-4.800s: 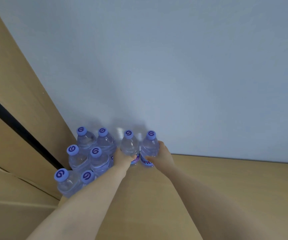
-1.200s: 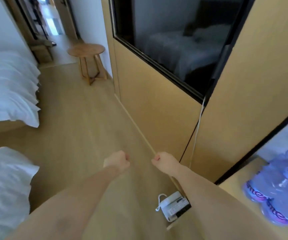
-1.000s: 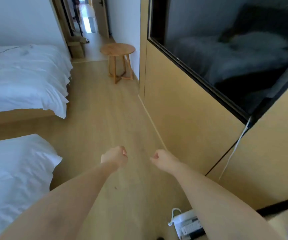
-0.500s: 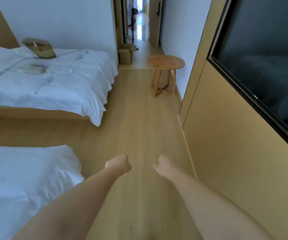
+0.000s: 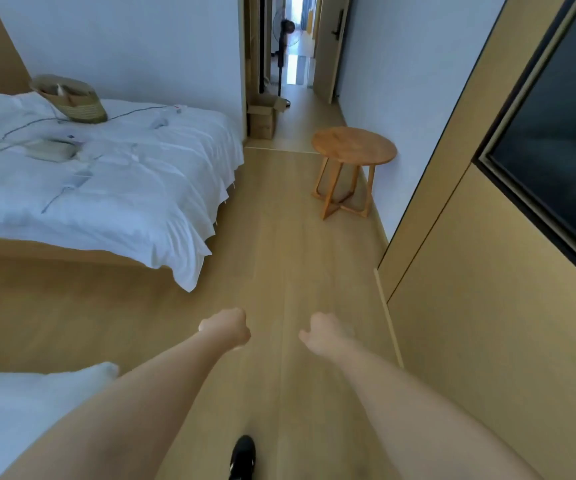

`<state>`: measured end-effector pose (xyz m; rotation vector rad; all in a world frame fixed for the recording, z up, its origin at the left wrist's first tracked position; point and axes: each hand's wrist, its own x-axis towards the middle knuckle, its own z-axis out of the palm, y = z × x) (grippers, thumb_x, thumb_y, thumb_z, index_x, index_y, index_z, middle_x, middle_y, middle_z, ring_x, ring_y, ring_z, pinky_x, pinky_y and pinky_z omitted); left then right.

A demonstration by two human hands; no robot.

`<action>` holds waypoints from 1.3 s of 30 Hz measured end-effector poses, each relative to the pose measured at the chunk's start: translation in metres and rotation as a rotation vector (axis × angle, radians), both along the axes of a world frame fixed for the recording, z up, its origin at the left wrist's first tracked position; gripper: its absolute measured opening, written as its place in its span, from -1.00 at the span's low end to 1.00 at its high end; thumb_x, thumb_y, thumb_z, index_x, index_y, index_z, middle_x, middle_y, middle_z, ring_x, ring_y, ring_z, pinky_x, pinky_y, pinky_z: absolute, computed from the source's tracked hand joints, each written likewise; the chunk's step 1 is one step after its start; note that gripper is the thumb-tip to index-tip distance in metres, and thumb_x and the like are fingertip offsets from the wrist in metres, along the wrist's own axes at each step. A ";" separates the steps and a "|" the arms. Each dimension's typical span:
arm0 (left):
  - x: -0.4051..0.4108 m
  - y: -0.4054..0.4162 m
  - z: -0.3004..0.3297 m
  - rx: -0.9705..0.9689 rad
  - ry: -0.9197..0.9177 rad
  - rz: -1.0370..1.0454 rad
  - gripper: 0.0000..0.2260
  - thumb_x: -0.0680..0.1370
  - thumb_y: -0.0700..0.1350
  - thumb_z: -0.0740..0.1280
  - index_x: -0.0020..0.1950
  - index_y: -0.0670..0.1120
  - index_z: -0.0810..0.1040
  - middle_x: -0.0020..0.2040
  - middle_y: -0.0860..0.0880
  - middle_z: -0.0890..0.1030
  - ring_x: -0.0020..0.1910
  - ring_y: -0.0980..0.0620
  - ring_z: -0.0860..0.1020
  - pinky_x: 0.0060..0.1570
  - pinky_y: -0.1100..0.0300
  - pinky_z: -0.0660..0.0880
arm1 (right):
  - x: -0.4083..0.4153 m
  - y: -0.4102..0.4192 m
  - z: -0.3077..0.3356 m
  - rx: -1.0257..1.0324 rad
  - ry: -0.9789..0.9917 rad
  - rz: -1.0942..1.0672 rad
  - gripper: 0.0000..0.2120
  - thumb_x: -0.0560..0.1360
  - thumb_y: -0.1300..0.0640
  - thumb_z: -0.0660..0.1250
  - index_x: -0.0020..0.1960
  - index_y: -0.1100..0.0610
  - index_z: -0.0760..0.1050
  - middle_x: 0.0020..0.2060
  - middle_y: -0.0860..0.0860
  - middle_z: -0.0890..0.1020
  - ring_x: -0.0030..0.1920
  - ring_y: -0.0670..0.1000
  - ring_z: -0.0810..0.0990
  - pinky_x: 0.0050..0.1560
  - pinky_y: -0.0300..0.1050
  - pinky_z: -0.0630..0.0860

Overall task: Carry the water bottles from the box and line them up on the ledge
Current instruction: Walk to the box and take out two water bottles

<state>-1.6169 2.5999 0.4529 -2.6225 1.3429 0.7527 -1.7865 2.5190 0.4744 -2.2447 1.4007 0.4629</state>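
My left hand [image 5: 225, 329] and my right hand [image 5: 326, 336] are stretched out in front of me over the wooden floor, both curled into loose fists with nothing in them. An open cardboard box [image 5: 262, 116] stands on the floor far ahead, beside the doorway at the end of the bed. No water bottles and no ledge are in view.
A bed with white sheets [image 5: 89, 174] fills the left, with a woven bag [image 5: 70, 98] on it. A second white bed corner [image 5: 19, 410] is at the lower left. A round wooden stool [image 5: 354, 150] stands by the right wall. Wood panelling with a dark screen [image 5: 556, 150] runs along the right. My black shoe [image 5: 243, 455] is below.
I have turned away from the ledge with the bottles and now face down the room toward the doorway. Both hands let go of the bottles and stay closed and empty.
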 end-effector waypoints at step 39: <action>0.415 -0.808 0.015 -0.047 0.084 -0.064 -0.93 0.57 -0.22 0.13 -0.03 -0.11 0.40 -0.20 0.00 0.43 -0.21 -0.01 0.42 -0.24 0.20 0.32 | 0.435 -0.794 -0.001 -0.025 -0.065 0.006 -0.74 0.61 -0.09 0.15 -0.03 0.11 0.41 -0.08 0.02 0.53 -0.06 0.09 0.53 -0.12 -0.06 0.43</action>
